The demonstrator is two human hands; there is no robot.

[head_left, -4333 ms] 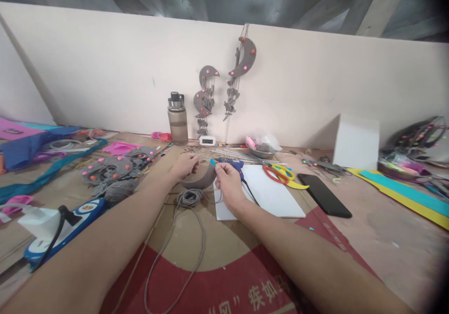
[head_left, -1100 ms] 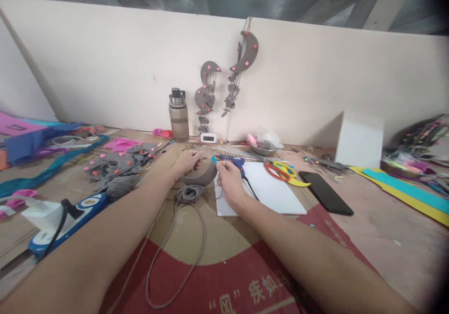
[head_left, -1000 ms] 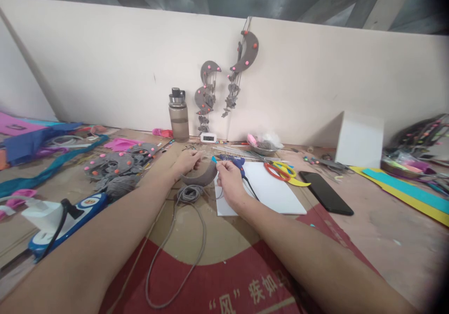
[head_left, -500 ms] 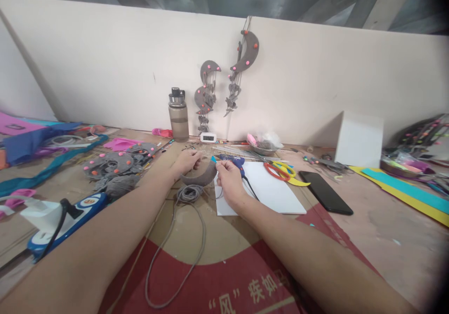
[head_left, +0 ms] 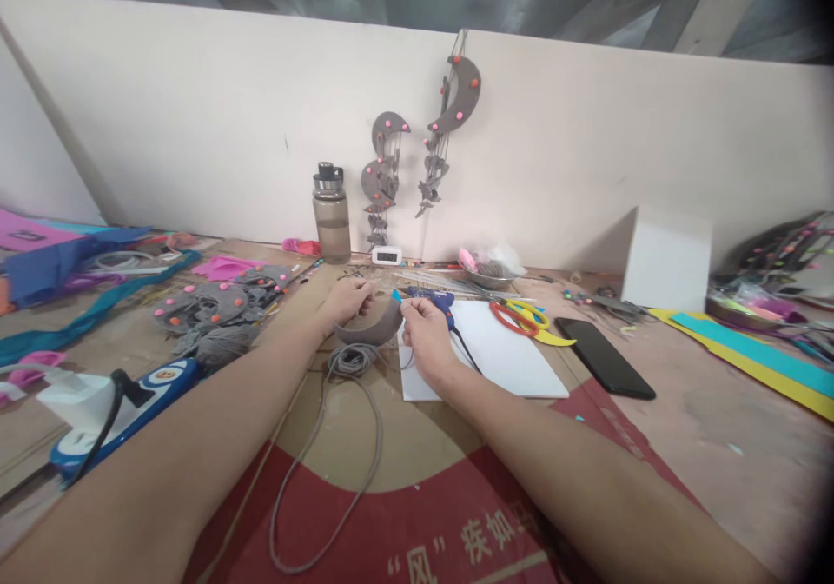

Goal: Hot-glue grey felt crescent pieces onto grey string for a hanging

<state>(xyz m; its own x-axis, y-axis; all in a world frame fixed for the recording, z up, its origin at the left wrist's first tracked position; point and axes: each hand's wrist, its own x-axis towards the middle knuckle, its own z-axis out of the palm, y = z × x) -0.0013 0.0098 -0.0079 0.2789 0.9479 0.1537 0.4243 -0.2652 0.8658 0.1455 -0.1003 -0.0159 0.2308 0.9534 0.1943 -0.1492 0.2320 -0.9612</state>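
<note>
A grey felt crescent (head_left: 373,334) lies between my two hands, its tips curving upward. My right hand (head_left: 426,334) pinches its right tip, where a small turquoise piece (head_left: 396,295) sticks up. Curled just beyond the left part of the crescent, my left hand (head_left: 350,301) has its fingers closed; whatever they hold is hidden. A coil of grey cord (head_left: 352,361) rests on the cardboard right below the crescent, one long loop trailing toward me. Behind my right hand is a blue glue gun (head_left: 443,300), partly covered by that hand.
White paper (head_left: 508,358) lies right of my hand, with scissors (head_left: 521,316) at its far edge and a black phone (head_left: 605,358) beyond. At left are a power strip (head_left: 123,419) and dotted grey felt pieces (head_left: 215,306). A bottle (head_left: 332,219) stands by the wall.
</note>
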